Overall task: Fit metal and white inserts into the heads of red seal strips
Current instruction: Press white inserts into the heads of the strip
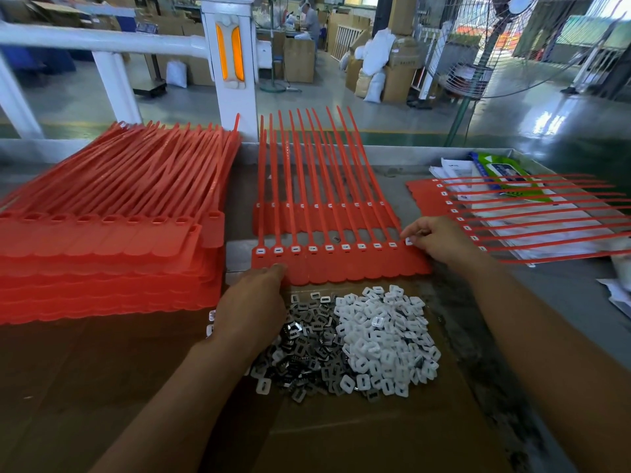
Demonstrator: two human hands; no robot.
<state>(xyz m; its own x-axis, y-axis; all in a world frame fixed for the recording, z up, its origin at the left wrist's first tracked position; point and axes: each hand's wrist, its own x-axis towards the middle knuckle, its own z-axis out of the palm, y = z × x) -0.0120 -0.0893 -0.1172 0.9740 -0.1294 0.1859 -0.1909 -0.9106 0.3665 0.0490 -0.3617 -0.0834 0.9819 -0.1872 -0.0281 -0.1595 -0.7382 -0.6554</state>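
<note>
Cardboard sheet point(341, 435) nearest you, matte brown. Beyond it red seal strips point(341, 268), one joined glossy row: heads across, tails running away from you. Metal inserts point(307, 339) and white inserts point(386, 336) heaped between, small slotted squares. Left hand point(252, 308), holding nothing, presses fingertips on the row's near-left corner; right hand point(440, 238) pinches a white insert point(408, 241) at the rightmost head

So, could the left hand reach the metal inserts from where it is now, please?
Probably yes: the left hand is right at the edge of the metal inserts, and nothing covers them or lies between.
</note>
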